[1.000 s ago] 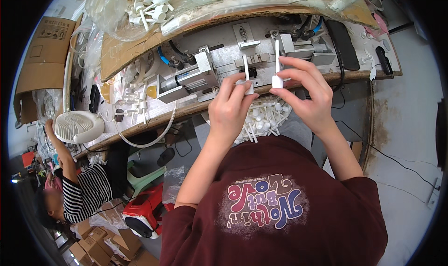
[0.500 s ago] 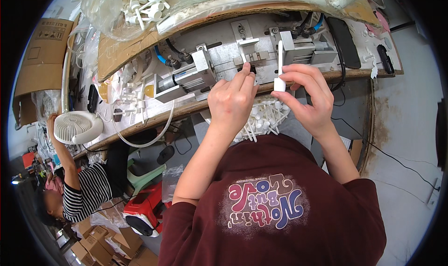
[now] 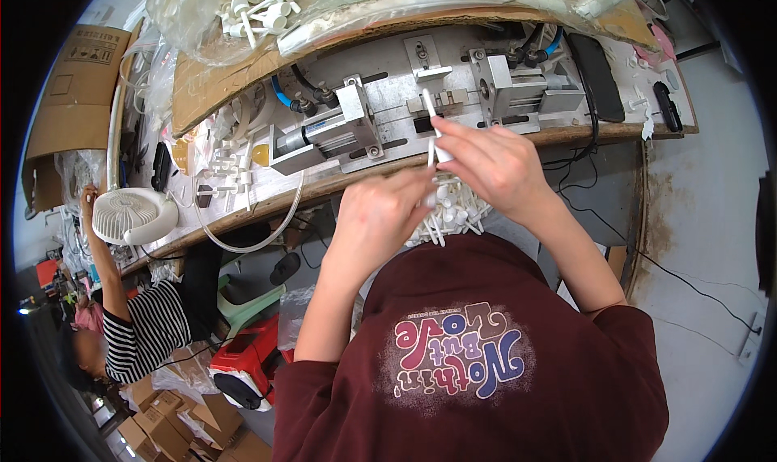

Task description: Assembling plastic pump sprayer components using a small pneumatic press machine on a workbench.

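My right hand (image 3: pixel 500 169) pinches a white plastic part with a thin stem (image 3: pixel 430 106). Its stem points away from me, the tip over the small metal block (image 3: pixel 447 103) at the middle of the clamping fixture. My left hand (image 3: pixel 374 219), smeared by motion, is just left of and nearer than the right. Its fingers are closed around a second white stemmed part (image 3: pixel 431 154), whose stem sticks up between the hands. Below both hands a heap of similar white parts (image 3: pixel 461 207) lies near my lap. Metal cylinder clamps flank the block, left (image 3: pixel 328 130) and right (image 3: pixel 526 89).
More white parts lie in a plastic bag (image 3: pixel 263 8) at the back and on the bench at left. A white fan (image 3: pixel 133 217) stands by the bench edge. A phone (image 3: pixel 596 73) and cables are at right. Another person (image 3: pixel 154 324) sits at far left.
My right hand has moved left with its white part, tilting the stem over the fixture. My left hand has drawn back from the fixture toward me, with a white part in its fingers.
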### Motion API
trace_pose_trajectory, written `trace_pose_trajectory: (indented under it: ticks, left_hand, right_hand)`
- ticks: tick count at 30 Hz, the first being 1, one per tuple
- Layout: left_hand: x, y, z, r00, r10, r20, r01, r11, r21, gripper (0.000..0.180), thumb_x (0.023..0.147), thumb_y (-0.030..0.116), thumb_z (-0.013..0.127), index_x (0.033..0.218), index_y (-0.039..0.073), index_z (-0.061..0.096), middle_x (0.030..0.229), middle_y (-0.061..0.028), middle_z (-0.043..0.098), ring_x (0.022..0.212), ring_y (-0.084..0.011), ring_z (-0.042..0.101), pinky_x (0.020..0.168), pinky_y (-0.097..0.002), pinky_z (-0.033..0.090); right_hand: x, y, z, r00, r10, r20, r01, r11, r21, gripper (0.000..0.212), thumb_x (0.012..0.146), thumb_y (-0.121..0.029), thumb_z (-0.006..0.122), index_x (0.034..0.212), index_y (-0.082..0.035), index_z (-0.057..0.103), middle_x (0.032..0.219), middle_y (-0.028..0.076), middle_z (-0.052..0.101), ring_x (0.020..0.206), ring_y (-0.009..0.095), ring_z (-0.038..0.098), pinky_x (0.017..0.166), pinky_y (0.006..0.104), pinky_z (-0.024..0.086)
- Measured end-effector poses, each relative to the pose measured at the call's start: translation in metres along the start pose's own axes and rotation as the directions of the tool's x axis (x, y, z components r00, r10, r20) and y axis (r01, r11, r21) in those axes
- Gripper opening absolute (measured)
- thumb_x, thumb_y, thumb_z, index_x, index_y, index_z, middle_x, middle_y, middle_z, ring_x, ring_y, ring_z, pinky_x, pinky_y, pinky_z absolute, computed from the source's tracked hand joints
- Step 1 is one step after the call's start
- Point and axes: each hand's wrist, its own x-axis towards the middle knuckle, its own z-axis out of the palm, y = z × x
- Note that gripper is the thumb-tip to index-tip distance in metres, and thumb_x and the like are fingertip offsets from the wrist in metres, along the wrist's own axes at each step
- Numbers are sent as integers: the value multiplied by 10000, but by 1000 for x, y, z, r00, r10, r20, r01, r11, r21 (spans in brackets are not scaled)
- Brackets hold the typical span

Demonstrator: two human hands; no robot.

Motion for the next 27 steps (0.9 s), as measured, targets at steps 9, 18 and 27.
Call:
trace_pose_trajectory:
  ticks: [9,18,27]
  left_hand:
    - [-50,-20,26,948,-167,272,185,982,-41,233,721,103,802,942,81,733,1121,-21,716,710,-211,703,660,-340,563]
    - [-45,-32,68,989,10,150,-3,999,-45,326,713,125,784,1037,128,745,1103,-14,669,988,-241,626,843,-371,517]
    - [-45,-31,86,999,-15,39,20,990,-136,146,788,106,748,929,68,758,942,-48,712,902,-276,653,831,-389,513]
  right_hand:
    - [15,-4,21,999,-23,38,32,970,-241,95,738,-89,647,801,-69,579,1163,128,717,566,107,627,553,255,455]
    - [14,-5,23,996,61,73,-43,973,-226,184,765,-118,758,914,-67,662,1178,57,722,490,177,534,530,264,464]
    - [2,-13,14,990,134,-49,-126,981,147,270,750,-144,800,972,-46,681,1191,77,710,721,190,680,641,290,530]
